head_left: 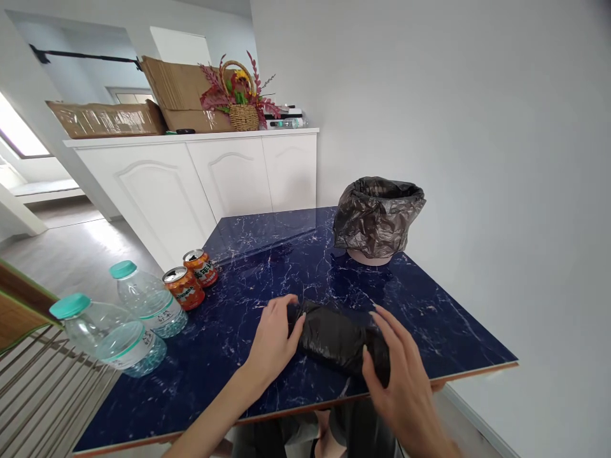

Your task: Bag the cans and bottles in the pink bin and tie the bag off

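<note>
A bundle of black plastic bags point(331, 337) lies near the front edge of the dark blue marbled table point(267, 254). At its left end, my left hand point(274, 331) has its thumb and forefinger curved around the plastic. My right hand point(398, 362) grips the right end, thumb in front and fingers over the far side. Beyond the hands stands a light-coloured bin point(370, 259), lined with a crinkled dark plastic bag point(377, 222) folded over its rim.
Two clear bottles with teal caps, one nearer point(114, 337) and one farther point(150, 299), stand along the table's left edge beside two orange drink cans point(185, 291). A metal rack point(52, 375) is at lower left. Behind are a white cabinet point(229, 175), cardboard boxes point(109, 119) and a flower basket point(244, 117).
</note>
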{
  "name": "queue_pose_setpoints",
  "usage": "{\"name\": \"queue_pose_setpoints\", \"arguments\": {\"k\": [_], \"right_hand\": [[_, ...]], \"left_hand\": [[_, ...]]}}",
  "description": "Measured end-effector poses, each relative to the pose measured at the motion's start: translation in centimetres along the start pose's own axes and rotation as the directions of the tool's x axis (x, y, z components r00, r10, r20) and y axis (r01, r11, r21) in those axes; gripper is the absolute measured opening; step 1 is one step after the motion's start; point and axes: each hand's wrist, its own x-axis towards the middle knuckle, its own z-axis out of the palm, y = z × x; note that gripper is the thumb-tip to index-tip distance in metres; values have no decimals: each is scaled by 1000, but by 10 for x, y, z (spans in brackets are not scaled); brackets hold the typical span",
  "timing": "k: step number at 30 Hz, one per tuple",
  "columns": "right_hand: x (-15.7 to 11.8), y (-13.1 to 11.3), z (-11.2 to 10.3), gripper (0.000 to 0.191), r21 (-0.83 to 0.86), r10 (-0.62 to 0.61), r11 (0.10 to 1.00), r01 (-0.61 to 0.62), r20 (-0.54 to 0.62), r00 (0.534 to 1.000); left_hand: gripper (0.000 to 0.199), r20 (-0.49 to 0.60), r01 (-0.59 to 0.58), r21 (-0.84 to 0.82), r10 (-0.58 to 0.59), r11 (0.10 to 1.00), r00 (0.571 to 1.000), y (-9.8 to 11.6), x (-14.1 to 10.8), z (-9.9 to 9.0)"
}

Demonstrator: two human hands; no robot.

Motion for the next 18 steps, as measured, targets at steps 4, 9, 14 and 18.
{"name": "queue_pose_setpoints", "arguments": {"k": [4, 9, 14, 18], "right_hand": [[0, -19, 19, 64, -65, -287, 952, 300, 163, 944], [11, -3, 50, 63, -116, -237, 948, 297, 368, 899], [18, 16, 61, 62, -167, -201, 942, 292, 418, 886], [20, 21, 61, 62, -189, -192, 936, 298, 436, 879]], "left_hand": [[46, 34, -349, 110, 347, 931, 937, 14, 4, 3], [61, 379, -505, 79, 442, 860, 813, 4, 12, 7], [65, 455, -489, 82, 404, 869, 794, -20, 14, 14], [65, 455, -463, 62, 388, 884, 801, -25, 13, 18]]}}
